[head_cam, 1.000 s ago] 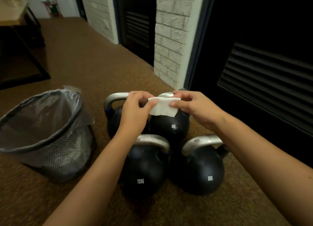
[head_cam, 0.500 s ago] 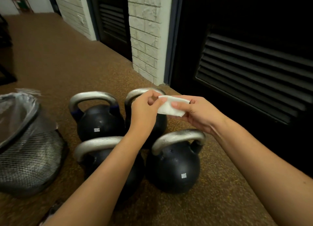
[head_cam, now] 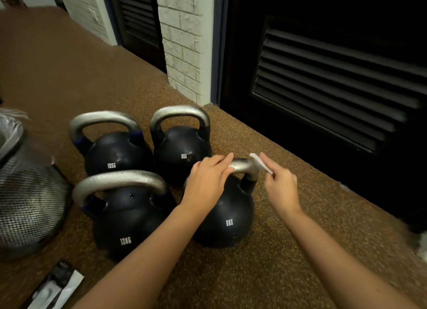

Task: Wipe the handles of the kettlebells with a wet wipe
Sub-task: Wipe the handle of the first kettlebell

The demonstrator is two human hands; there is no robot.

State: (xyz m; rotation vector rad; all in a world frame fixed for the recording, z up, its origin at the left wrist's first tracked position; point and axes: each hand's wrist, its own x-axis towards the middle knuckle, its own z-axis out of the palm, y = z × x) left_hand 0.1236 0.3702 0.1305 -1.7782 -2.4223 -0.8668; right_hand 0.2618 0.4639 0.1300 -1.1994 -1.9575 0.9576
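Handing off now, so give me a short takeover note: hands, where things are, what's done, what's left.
Left hand: fingers laid flat on the handle of the near-right 8KG kettlebell.
Right hand: pinches the wet wipe beside the right end of that handle.
The other three kettlebells, far 8KG, far 12KG and near 12KG, stand untouched.
Done: wipe in hand.
Left: whether any handle is wiped cannot be told; wipe all four.

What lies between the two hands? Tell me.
In the head view, the bare curved end of the near 8 kg kettlebell's handle lies between left hand and right hand.
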